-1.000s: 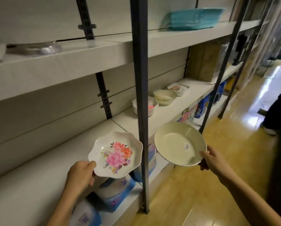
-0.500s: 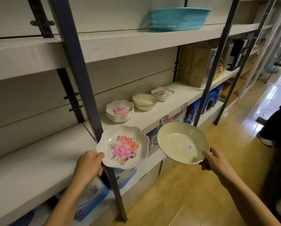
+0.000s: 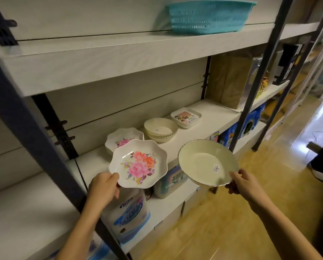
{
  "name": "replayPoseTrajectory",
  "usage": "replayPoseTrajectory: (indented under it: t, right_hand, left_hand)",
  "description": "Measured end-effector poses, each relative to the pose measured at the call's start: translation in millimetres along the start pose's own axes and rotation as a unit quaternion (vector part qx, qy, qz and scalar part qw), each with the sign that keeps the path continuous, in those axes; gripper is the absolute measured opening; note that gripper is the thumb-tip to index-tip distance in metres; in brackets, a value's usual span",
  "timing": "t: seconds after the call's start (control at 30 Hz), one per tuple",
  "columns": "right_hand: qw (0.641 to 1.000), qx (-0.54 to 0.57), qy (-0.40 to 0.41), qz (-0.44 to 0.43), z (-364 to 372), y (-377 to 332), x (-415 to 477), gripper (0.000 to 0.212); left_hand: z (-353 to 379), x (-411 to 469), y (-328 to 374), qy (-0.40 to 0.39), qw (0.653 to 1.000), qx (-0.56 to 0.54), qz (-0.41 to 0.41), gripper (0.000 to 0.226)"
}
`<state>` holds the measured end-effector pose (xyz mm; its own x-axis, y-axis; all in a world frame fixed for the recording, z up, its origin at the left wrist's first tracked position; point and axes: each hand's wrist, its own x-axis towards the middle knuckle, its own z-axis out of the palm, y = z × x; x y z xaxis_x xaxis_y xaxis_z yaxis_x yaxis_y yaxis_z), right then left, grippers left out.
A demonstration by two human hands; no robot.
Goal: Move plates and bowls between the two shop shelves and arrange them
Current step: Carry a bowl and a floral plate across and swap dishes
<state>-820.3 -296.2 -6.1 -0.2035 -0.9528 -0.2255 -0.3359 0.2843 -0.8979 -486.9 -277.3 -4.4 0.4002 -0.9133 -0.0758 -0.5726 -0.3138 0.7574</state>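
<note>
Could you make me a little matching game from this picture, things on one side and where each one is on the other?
Things:
1. flowered plate
2. cream plate
3. teal basket
4. stack of cream bowls

Places:
A. on the top shelf
B. in the right hand
C. on the middle shelf
D. in the left hand

Pairs: 1-D, 2-B, 3-A, 4-C

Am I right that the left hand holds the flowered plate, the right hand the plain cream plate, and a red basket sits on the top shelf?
Not quite: in the head view the basket is teal, not red. The rest stands: left hand holds the flowered plate, right hand the cream plate.
</note>
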Motion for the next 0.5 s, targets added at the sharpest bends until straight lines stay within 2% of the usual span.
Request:
replayPoseTrajectory:
  t: [0.27, 0.5]
  right_hand:
    - [0.999, -0.009, -0.034, -0.028, 26.1, -35.1, 112.3, 0.021]
    - [0.996, 0.005, -0.074, -0.042, 76.9, -58.1, 198.8, 0.028]
  left_hand:
    - [15.7, 43.3, 8.2, 0.03, 0.999, -0.007, -0.043, 0.043]
    - [9.7, 52.5, 8.0, 0.098, 0.99, -0.014, -0.103, 0.049]
